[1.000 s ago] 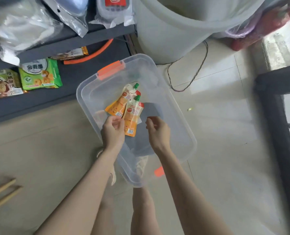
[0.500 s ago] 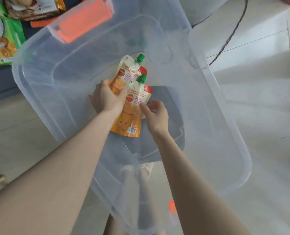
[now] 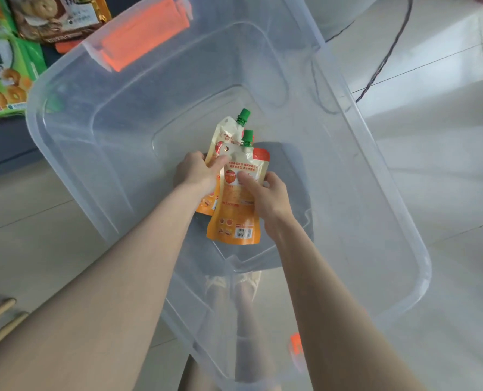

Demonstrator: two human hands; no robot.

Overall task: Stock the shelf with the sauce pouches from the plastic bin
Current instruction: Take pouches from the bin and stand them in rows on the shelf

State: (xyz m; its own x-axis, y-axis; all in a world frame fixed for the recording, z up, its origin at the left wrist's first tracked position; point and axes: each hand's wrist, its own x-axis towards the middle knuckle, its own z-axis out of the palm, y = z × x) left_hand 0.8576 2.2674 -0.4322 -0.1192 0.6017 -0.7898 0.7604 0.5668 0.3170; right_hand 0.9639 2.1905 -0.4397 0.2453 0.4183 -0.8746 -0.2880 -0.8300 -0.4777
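Observation:
Two orange-and-cream sauce pouches with green caps lie overlapped on the bottom of a clear plastic bin with orange latches. My left hand grips the rear pouch at its left side, thumb on its face. My right hand pinches the front pouch at its right edge, thumb pressed on the label. The dark shelf shows at the upper left, behind the bin.
Green and brown biscuit packets lie on the shelf at the upper left. A dark cable trails over the pale tiled floor at the upper right. Two wooden sticks lie at the lower left. My feet show through the bin's bottom.
The view has come much closer to the bin. Both hands have reached down onto the pouches; my right hand, earlier free, now pinches the front pouch.

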